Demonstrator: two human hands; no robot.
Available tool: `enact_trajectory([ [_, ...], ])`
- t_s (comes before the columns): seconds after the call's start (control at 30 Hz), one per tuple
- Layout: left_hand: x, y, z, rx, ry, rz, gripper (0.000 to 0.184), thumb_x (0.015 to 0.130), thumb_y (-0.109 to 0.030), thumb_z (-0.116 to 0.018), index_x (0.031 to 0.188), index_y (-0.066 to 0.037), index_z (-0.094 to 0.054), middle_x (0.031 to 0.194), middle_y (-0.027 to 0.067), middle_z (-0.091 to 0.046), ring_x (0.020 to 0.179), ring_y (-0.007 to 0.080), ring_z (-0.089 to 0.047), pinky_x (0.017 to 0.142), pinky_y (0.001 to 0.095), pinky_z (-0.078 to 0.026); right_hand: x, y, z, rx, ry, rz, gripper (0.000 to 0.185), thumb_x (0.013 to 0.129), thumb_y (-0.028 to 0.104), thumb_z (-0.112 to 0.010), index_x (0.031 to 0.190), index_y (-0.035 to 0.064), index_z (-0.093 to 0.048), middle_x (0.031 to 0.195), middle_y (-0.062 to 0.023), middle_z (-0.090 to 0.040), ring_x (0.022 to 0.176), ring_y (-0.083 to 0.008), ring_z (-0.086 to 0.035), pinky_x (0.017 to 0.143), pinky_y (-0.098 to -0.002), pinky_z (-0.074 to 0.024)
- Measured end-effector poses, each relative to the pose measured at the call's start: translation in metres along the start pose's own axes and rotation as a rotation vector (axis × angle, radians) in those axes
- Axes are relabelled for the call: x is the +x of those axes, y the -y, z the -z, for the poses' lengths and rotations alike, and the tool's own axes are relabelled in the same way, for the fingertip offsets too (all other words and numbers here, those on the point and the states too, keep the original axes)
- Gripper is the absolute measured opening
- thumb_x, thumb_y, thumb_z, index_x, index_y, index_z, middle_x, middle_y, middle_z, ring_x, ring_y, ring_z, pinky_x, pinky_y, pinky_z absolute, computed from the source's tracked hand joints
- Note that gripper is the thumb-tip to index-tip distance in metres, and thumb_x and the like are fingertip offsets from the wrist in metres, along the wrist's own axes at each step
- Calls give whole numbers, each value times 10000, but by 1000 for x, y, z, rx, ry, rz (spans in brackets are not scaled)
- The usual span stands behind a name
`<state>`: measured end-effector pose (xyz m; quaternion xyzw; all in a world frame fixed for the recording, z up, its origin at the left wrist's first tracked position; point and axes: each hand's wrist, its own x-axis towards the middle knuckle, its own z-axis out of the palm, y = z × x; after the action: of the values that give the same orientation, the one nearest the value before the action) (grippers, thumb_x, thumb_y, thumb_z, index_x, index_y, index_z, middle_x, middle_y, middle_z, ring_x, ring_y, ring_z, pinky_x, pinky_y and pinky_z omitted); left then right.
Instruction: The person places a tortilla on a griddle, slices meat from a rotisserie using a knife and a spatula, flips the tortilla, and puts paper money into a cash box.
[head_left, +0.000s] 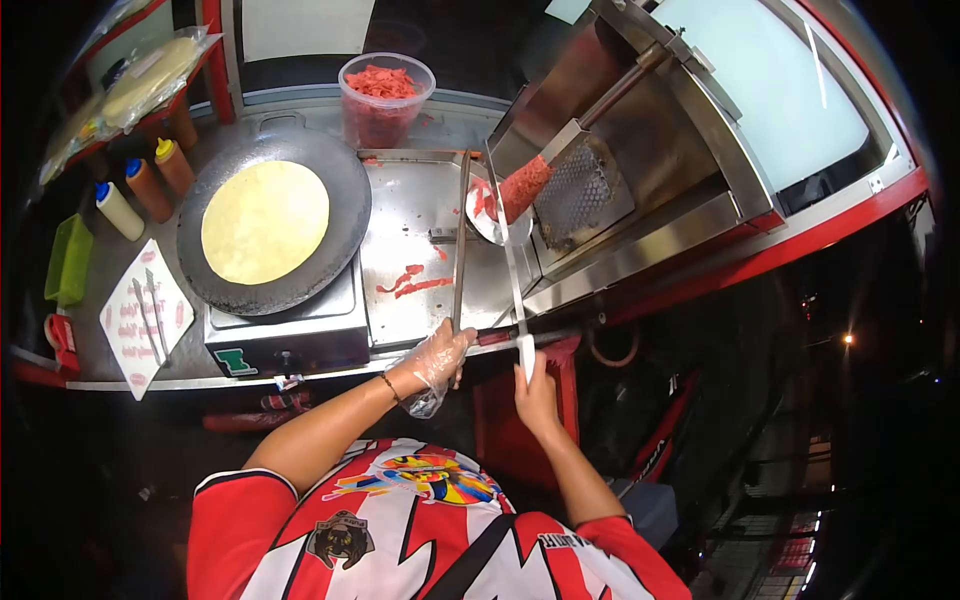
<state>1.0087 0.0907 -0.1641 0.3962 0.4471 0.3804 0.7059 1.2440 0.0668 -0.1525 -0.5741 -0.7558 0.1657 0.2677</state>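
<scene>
My left hand (440, 358), in a clear plastic glove, is closed around the lower end of a long narrow metal bar (461, 240) pointing away from me. In my right hand (537, 395) is the white handle of a long thin knife (513, 265). Its blade passes in front of a red cone of meat (527, 187) on a tilted spit (622, 88). A round white disc (488, 228) sits at the cone's lower end. Red meat strips (424, 288) lie on the metal tray (395, 215) below.
A round flatbread (265, 222) lies on a black griddle pan (345, 160) over a stove. Behind stands a tub (388, 120) of red shavings. Sauce bottles (148, 190), a green box (69, 260) and tongs (152, 310) on paper are left. The metal grill housing (690, 165) borders the right.
</scene>
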Motion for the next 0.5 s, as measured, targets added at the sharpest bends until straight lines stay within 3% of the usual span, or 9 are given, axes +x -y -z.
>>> enact_trajectory([
  [0.1, 0, 2, 0, 28, 9, -3, 480, 1032, -436, -504, 1047, 24, -366, 626, 102, -506, 486, 212, -559, 446, 383, -507, 15, 6, 17, -55, 92, -79, 327, 1004, 148, -574, 1279, 50, -426, 818, -325, -645, 820, -545, -630, 619, -583, -473],
  [0.2, 15, 12, -1, -54, -4, -27, 436, 1030, -437, -525, 1119, -36, -380, 570, 33, -419, 441, 183, -489, 419, 355, -479, 35, 13, 25, -99, 133, -122, 300, 990, 165, -600, 1197, 41, -423, 842, -337, -637, 827, -563, -607, 639, -622, -442],
  [0.37, 13, -21, 12, -78, 14, -3, 485, 1023, -426, -510, 1109, 38, -395, 614, 73, -484, 473, 195, -532, 436, 356, -496, -52, -8, 96, -62, 239, -199, 304, 984, 179, -613, 1202, 54, -442, 853, -325, -650, 830, -547, -628, 657, -586, -467],
  [0.5, 15, -20, 10, -79, 4, -10, 479, 1018, -413, -515, 1111, 41, -394, 617, 70, -482, 469, 192, -521, 432, 357, -493, -37, 12, 128, -117, 335, -218, 272, 998, 145, -587, 1199, 34, -440, 811, -314, -648, 825, -532, -641, 661, -560, -480],
])
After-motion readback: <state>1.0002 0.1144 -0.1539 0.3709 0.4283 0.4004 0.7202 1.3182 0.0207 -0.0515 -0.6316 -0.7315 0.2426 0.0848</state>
